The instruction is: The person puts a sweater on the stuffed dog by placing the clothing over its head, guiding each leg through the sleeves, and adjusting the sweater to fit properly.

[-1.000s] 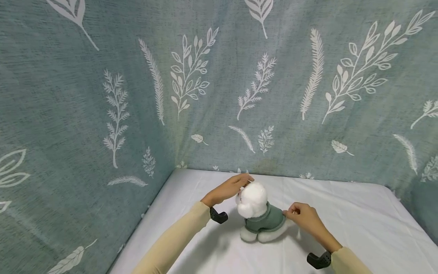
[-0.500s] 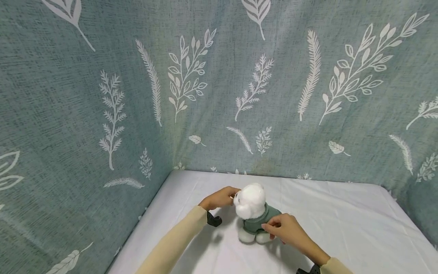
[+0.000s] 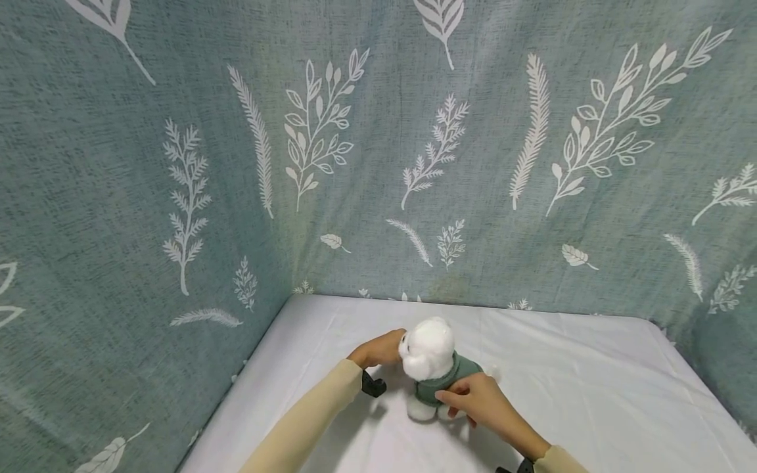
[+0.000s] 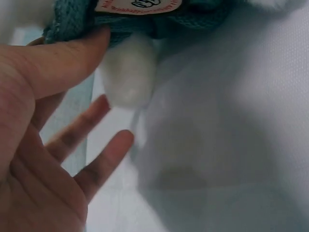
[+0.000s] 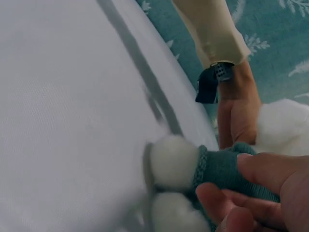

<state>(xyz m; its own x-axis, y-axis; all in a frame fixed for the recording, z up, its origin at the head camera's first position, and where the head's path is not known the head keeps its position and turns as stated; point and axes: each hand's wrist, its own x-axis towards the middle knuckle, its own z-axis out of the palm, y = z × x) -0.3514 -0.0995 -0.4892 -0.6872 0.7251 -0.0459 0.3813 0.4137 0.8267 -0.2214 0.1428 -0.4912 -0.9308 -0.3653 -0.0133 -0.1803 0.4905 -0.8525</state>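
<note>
A white stuffed animal point(image 3: 428, 345) in a green knit sweater point(image 3: 452, 378) sits upright on the white-covered surface, head turned left. At its front, my left hand point(image 3: 378, 349) grips the sweater: in the left wrist view the thumb point(image 4: 72, 60) lies on the knit beside a printed patch point(image 4: 137, 6), other fingers spread below near a white paw point(image 4: 129, 75). On the near side, my right hand point(image 3: 481, 401) pinches the sweater; the right wrist view shows its thumb point(image 5: 270, 169) above and fingers point(image 5: 217, 200) below the green knit, next to two white paws point(image 5: 175, 162).
A white cloth point(image 3: 591, 381) covers the surface. Green-blue curtains point(image 3: 378, 164) with white leaf prints stand at the back and left. Dark wrist cameras point(image 3: 374, 384) sit on both wrists.
My left hand has come down from the toy's head to its front. The right hand has left the toy's rear, moved left and taken hold of the sweater's near side.
</note>
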